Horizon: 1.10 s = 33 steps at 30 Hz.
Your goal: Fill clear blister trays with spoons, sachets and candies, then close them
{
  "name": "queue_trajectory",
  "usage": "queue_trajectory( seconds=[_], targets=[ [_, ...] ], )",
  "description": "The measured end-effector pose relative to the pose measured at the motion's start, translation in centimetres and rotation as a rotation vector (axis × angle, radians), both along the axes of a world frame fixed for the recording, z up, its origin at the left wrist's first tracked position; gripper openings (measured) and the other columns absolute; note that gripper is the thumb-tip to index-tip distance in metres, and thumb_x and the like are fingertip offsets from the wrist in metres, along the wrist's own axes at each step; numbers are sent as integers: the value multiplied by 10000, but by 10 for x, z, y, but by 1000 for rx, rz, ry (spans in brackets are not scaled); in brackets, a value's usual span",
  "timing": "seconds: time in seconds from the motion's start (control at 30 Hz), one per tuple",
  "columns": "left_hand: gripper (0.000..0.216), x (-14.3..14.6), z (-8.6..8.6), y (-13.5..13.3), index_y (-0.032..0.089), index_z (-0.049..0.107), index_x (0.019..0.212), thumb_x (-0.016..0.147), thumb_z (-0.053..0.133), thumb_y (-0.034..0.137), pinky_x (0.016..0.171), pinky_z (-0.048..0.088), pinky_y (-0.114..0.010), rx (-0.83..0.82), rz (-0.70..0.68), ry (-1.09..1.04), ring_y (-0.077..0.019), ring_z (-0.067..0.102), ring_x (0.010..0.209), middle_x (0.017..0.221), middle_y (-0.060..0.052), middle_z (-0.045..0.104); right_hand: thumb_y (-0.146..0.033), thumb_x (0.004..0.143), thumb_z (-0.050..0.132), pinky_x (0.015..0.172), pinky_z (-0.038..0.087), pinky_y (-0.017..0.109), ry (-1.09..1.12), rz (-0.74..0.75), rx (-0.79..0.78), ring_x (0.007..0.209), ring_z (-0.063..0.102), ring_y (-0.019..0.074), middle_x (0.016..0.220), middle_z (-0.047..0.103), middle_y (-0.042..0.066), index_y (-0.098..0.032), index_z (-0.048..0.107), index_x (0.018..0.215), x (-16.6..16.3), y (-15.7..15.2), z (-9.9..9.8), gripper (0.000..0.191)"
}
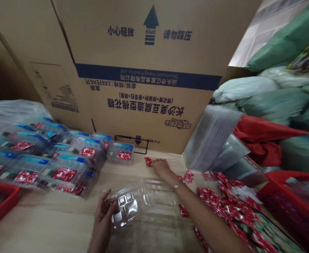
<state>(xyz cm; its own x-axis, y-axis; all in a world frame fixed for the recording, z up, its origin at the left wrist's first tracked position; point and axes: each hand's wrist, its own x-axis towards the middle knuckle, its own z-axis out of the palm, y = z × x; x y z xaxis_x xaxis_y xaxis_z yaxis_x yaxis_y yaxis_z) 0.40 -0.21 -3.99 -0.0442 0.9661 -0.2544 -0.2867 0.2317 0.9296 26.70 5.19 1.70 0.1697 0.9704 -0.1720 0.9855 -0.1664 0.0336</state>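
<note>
My left hand (103, 218) grips the edge of a clear moulded plastic tray (128, 207) with several small compartments. A larger sheet of the same clear plastic (154, 211) lies on the table just to its right. My right hand (162, 168) rests palm down on the light wooden table (51, 218), reaching far forward with my forearm across the clear plastic. Its fingertips are just right of a small red foil sachet (148, 161), apart from it. A heap of similar red sachets (228, 200) lies to the right of my right forearm.
Clear boxes with blue lids and red packets inside (59, 168) stand in rows at left, with a red tray (1, 200) at the near left. A large cardboard carton (143, 70) stands behind the table. A red basket (291, 207), plastic bags and green sacks (283, 105) fill the right.
</note>
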Motion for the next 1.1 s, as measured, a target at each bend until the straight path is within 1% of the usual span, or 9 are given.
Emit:
queue_trajectory(
  seconds=[0.1, 0.2, 0.37, 0.47, 0.53, 0.63, 0.73, 0.9, 1.1],
  targets=[
    [782, -2, -2, 2, 203, 558, 1116, 431, 831, 463, 592, 494, -237, -1, -8, 20, -171, 610, 682, 729, 8, 646, -339, 906, 540, 913, 451, 454, 33, -13, 91, 1040, 569, 215, 1134, 598, 69, -150, 578, 1106, -21, 31, -18, 277],
    [793, -2, 1, 3, 210, 559, 1117, 421, 834, 472, 604, 501, -228, -7, -18, 30, -188, 623, 743, 736, 3, 658, -305, 915, 533, 907, 453, 444, 64, -33, 156, 1025, 576, 204, 1125, 601, 75, -135, 580, 1096, -24, 39, -29, 253],
    [837, 1, 10, 1, 204, 577, 1093, 349, 845, 480, 618, 514, -241, -37, -5, 44, -192, 618, 730, 740, -6, 674, -302, 924, 509, 837, 467, 371, 133, -56, 214, 917, 610, 167, 1035, 641, 60, -128, 577, 1080, -11, 28, -22, 244],
    [829, 2, 12, 1, 203, 583, 1081, 344, 843, 481, 612, 516, -253, -47, 4, 55, -203, 626, 723, 728, -8, 671, -259, 888, 521, 792, 440, 264, 147, -58, 232, 915, 615, 146, 1026, 664, 41, -171, 585, 1067, 8, 3, -8, 209],
    [808, 2, 11, 1, 205, 582, 1083, 369, 839, 481, 615, 516, -263, -37, 0, 59, -206, 629, 717, 730, -9, 670, -185, 834, 544, 812, 403, 250, 120, -64, 231, 967, 603, 158, 1052, 664, 56, -181, 596, 1059, 27, -25, -1, 230],
    [802, 1, 7, 2, 202, 579, 1083, 374, 842, 471, 619, 515, -263, -22, -1, 52, -195, 621, 701, 723, -6, 662, -70, 748, 554, 825, 378, 335, 39, -135, 159, 948, 609, 248, 961, 675, 149, -120, 658, 922, 58, -70, 1, 209],
    [801, 1, 3, 3, 200, 583, 1086, 379, 841, 474, 606, 506, -245, -6, 1, 60, -164, 596, 651, 703, 9, 644, -42, 730, 550, 836, 362, 394, -10, -181, 99, 961, 591, 297, 953, 662, 197, -91, 682, 824, 77, -91, -7, 169],
    [793, 1, 2, 2, 212, 584, 1092, 391, 839, 481, 592, 492, -220, 17, 6, 84, -141, 586, 625, 711, 26, 630, -162, 876, 464, 857, 368, 315, 33, -122, 132, 1038, 555, 206, 1096, 638, 92, -187, 661, 988, 75, -70, -35, 228],
    [754, 2, 5, 0, 200, 589, 1069, 405, 837, 458, 606, 495, -236, 22, -5, 83, -162, 604, 661, 742, 1, 660, -203, 925, 396, 861, 378, 332, 34, -177, 216, 1044, 541, 228, 1107, 616, 126, -132, 646, 1019, 73, -49, -54, 276]
  ],
)
